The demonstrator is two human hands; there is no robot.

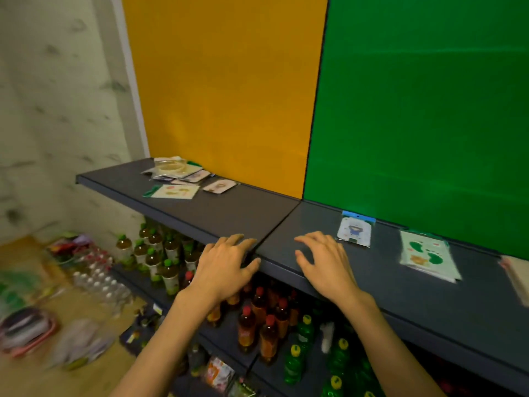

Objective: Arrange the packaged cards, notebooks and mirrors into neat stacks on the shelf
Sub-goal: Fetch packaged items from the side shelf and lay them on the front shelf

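Observation:
Both of my hands hover over the front edge of the dark grey shelf [229, 209] with fingers spread and nothing in them: my left hand [226, 266] at the seam between the two boards, my right hand [326, 263] just right of it. A loose heap of packaged cards [179, 171] lies at the far left, with a pale notebook [174, 191] and a single card [219, 186] beside it. A blue-topped packaged card [355, 232] lies just beyond my right hand. A neat stack of green-printed notebooks [428, 255] sits further right. A pinkish item [518, 275] is cut off by the right edge.
Orange [229, 81] and green [429, 96] back panels rise behind the shelf. Lower shelves hold several bottles with green, red and yellow caps [257, 319]. Blurred bags and bottle packs [57, 310] lie on the floor at left. A pale wall [57, 110] stands at left.

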